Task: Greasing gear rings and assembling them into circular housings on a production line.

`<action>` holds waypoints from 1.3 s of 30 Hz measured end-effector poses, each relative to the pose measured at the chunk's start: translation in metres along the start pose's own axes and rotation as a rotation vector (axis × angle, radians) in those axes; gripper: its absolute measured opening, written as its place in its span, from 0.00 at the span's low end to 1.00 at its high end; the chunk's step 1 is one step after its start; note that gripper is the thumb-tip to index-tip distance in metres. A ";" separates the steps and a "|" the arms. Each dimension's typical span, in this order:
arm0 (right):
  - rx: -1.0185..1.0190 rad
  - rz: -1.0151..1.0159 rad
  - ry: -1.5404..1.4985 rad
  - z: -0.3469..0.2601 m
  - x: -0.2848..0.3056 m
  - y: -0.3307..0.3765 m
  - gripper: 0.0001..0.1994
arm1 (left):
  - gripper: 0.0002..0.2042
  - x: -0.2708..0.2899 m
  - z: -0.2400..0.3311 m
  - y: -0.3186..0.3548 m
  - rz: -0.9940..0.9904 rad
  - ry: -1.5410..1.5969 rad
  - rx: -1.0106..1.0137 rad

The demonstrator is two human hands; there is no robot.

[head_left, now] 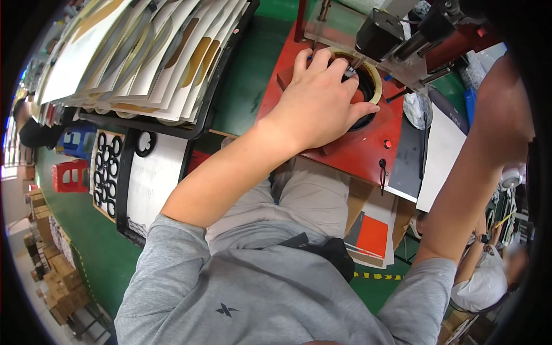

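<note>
My left hand [319,103] lies over a ring-shaped part on a red machine bed [359,150]. Its fingers are spread and slightly bent, reaching across the far left side, and the thumb touches the near right rim. That part shows a pale yellow toothed outer ring [376,86] with a black ring [363,121] inside it; my palm covers much of both. At the right edge, my right hand [505,95] is raised beside the machine, blurred and dark. Its fingers cannot be made out, nor whether it touches anything.
Clear plastic guards and a black motor block [379,31] overhang the bed. A red push button [387,144] and a key sit near its front edge. Left stands a black crate [198,123] of white sheets and flat rings; a tray [122,213] below holds a black ring. Another person [483,282] sits at right.
</note>
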State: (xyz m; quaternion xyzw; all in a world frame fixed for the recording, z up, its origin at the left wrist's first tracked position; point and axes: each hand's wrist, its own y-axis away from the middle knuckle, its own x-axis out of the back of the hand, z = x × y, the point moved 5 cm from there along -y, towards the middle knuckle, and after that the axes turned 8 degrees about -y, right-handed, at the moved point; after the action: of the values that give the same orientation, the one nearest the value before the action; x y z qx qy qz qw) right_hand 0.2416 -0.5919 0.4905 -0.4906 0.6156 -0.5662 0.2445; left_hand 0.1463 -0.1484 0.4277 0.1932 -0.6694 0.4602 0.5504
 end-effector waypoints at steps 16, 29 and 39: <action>-0.618 -0.804 0.609 -0.287 -0.171 0.104 0.18 | 0.20 -0.023 -0.087 0.121 0.235 0.772 0.525; -0.592 -0.924 0.492 -0.282 -0.169 0.087 0.17 | 0.20 -0.025 -0.088 0.120 0.246 0.772 0.542; -0.455 -0.524 0.174 -0.267 -0.207 0.046 0.13 | 0.12 0.051 -0.049 0.076 0.351 0.435 0.109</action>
State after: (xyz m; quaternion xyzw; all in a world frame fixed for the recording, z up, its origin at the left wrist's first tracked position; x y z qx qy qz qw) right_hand 0.0800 -0.2935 0.4585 -0.6234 0.5979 -0.4979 -0.0778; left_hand 0.0990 -0.0565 0.4425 0.0002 -0.5330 0.6144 0.5818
